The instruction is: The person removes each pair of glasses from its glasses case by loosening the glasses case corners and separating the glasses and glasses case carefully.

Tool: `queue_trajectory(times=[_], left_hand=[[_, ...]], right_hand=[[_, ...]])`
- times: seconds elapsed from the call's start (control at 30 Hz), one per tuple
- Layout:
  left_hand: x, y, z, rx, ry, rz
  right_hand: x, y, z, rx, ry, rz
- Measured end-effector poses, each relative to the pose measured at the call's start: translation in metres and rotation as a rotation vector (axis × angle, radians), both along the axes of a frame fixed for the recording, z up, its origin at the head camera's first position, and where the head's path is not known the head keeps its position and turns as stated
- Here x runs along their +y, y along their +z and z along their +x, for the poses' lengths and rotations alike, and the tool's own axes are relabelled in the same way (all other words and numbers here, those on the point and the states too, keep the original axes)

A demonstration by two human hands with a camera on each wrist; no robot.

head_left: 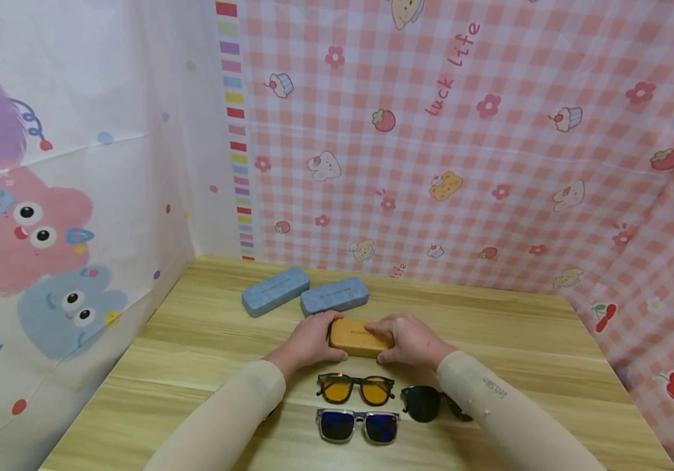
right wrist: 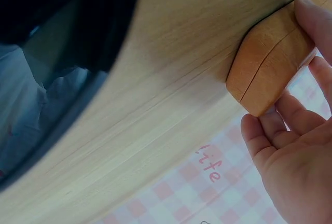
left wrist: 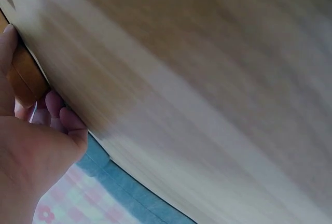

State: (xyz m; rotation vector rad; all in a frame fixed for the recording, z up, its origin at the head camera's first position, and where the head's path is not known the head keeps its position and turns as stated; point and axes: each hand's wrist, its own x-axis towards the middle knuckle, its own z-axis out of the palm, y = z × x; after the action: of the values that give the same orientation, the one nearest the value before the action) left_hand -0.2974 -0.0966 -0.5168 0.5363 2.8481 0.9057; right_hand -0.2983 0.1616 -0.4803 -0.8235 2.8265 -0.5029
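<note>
A closed orange glasses case (head_left: 356,339) lies on the table, with a hand at each end. My left hand (head_left: 311,341) grips its left end, thumb along the front and fingers around the back. At the other end my right hand (head_left: 415,340) holds it, thumb at the front and index finger on the lid. In the right wrist view the case (right wrist: 272,58) shows its seam, still closed. Just in front lie glasses with orange lenses (head_left: 335,390), and nearer still are clear-framed sunglasses with dark blue lenses (head_left: 337,426). Black sunglasses (head_left: 423,403) sit partly under my right forearm.
Two blue glasses cases, one at the left (head_left: 276,292) and one closer to the orange case (head_left: 335,296), lie behind my left hand. Something dark (head_left: 269,415) peeks out beside my left sleeve, mostly hidden. A checked pink cloth (head_left: 407,216) hangs behind the wooden table (head_left: 490,327).
</note>
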Motion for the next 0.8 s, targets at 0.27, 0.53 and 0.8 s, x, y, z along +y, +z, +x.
queue_trajectory(times=[0.27,0.53,0.8], left_hand=[[0.0002,0.0015,-0.0006,0.002,0.001,-0.006],[-0.0004,0.0001,-0.001,0.007,-0.002,-0.006],[0.0,-0.0015,0.0,0.015,-0.002,-0.024]], right_hand=[[0.0017,-0.0008,-0.0035,0.001,0.011,0.012],[0.003,-0.0006,-0.0036,-0.001,0.028,-0.001],[0.0028,-0.0012,-0.0023,-0.005,0.032,-0.014]])
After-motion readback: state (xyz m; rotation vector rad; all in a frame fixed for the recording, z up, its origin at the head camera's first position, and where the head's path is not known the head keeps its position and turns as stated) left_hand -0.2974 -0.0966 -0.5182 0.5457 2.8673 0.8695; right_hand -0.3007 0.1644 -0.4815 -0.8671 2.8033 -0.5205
